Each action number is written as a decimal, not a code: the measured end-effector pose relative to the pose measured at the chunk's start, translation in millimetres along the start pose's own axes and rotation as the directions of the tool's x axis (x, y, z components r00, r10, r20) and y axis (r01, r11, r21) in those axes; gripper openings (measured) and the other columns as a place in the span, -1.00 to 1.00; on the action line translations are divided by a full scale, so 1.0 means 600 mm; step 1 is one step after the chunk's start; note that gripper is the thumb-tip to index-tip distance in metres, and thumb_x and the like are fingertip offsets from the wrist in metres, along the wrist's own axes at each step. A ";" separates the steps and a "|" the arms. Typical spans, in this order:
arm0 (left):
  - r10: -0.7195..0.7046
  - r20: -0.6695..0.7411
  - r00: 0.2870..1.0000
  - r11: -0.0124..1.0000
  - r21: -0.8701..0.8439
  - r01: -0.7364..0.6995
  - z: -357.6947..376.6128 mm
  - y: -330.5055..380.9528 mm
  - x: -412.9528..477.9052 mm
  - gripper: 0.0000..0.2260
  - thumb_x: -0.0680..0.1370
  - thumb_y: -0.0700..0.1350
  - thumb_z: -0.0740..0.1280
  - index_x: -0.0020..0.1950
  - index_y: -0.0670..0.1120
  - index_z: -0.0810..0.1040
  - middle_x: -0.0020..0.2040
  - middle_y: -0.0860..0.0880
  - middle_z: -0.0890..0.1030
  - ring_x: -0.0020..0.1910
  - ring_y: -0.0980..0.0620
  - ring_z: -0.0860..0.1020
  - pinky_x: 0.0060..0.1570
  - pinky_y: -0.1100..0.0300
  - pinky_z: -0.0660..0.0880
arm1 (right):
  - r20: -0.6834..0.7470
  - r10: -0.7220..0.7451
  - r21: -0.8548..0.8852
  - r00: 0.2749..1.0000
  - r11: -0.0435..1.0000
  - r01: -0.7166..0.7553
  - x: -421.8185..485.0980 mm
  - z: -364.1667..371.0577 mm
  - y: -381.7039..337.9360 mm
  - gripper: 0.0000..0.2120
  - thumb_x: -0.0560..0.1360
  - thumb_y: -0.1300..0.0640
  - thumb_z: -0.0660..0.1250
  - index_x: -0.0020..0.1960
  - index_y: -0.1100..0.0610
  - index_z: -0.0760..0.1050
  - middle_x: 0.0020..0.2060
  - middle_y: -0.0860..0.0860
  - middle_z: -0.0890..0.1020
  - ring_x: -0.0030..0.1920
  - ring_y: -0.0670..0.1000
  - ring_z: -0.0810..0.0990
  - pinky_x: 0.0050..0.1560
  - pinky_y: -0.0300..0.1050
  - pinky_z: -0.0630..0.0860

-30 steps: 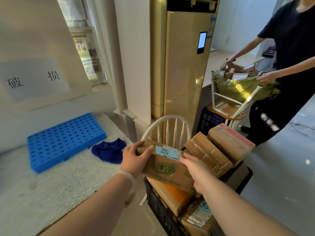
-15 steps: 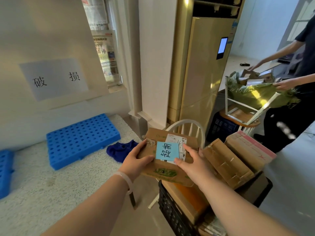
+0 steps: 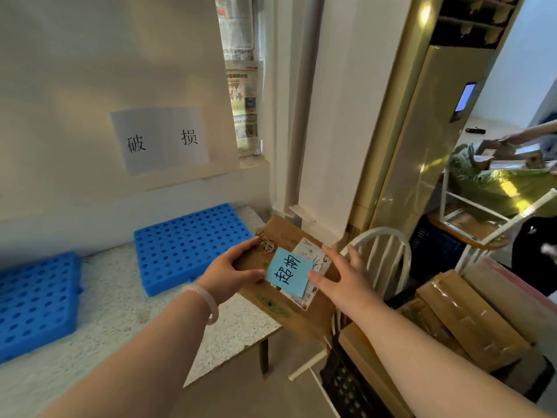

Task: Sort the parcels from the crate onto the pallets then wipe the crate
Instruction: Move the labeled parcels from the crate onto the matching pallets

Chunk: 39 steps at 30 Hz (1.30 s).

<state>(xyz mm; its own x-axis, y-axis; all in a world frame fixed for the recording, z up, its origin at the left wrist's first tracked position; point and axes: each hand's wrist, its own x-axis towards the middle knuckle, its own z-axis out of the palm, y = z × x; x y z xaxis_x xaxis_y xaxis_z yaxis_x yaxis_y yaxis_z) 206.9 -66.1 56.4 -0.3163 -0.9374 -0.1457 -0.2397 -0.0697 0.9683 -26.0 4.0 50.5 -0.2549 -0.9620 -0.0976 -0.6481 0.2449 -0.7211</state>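
Note:
I hold a flat brown cardboard parcel [image 3: 283,309] with a light-blue handwritten note on top, level over the right end of the speckled table [image 3: 126,327]. My left hand [image 3: 232,271] grips its left edge and my right hand [image 3: 340,277] grips its right side. Two blue perforated pallets lie on the table: one [image 3: 187,245] just left of the parcel, another [image 3: 33,303] at the far left. The black crate [image 3: 346,384] sits at lower right with several taped cardboard parcels [image 3: 464,315] still in it.
A paper sign with two characters [image 3: 159,140] hangs on the wall above the nearer pallet. A white chair [image 3: 388,254] stands behind the parcel, beside a tall gold cabinet [image 3: 428,140]. Another person's arm [image 3: 530,135] reaches over a green-draped rack at far right.
The view has swung left and both hands have carried the parcel away from the crate toward the table. A second blue pallet has come into view at far left.

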 end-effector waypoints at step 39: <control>-0.098 -0.485 0.869 0.912 0.305 0.274 -0.524 -0.174 -0.073 -0.10 0.27 0.15 0.60 0.48 0.30 0.17 0.59 0.01 -0.12 0.57 -0.02 -0.04 0.49 0.02 0.17 | 0.559 -0.358 0.018 0.748 0.907 0.420 0.157 0.489 -0.399 -0.43 0.47 -0.37 0.24 0.36 -0.59 0.02 0.56 0.00 0.11 0.53 0.07 0.15 0.47 0.18 0.24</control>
<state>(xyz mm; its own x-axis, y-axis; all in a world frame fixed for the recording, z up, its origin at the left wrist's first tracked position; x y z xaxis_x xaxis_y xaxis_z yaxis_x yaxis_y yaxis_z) 534.4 -125.3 25.7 0.1941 -0.9732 -0.1235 -0.5855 -0.2160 0.7814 315.8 -180.6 12.7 0.4419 -0.8749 -0.1982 -0.6824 -0.1844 -0.7074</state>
